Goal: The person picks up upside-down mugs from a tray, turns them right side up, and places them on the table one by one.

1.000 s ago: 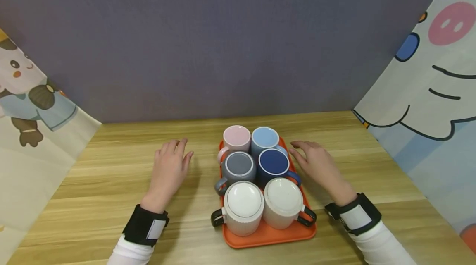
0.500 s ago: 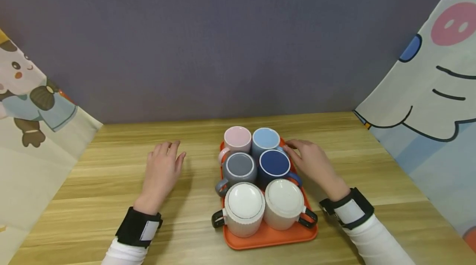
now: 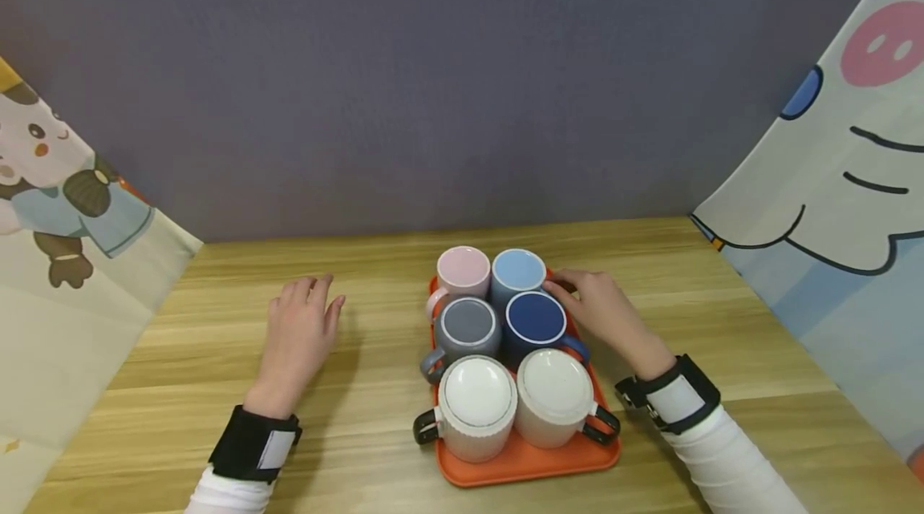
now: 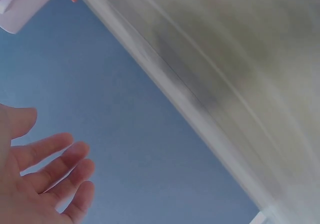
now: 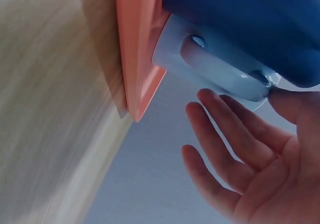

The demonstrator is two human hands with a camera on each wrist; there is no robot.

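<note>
The wooden worktop (image 3: 180, 370) spreads wide in front of you. On it sits the orange tray (image 3: 537, 462), its long side running away from you. Six mugs stand on it upside down, two by two. Nearest you are two white mugs (image 3: 476, 400) with black handles. Next come the gray mug (image 3: 468, 325) on the left and the dark blue mug (image 3: 535, 321) on the right. At the far end are the pink mug (image 3: 463, 267) and, on its right, the light blue mug (image 3: 518, 269).

That light blue mug is just to the left of your right grip (image 3: 602, 309), the nearer one. Your right grip is open, fingers loose, with the thumb tip seeming to touch the mug's handle (image 5: 230, 74), which sticks out toward you there. You can't tell if it presses. Your left grip (image 3: 296, 333) is open and holds nothing, well apart from the tray.
</note>
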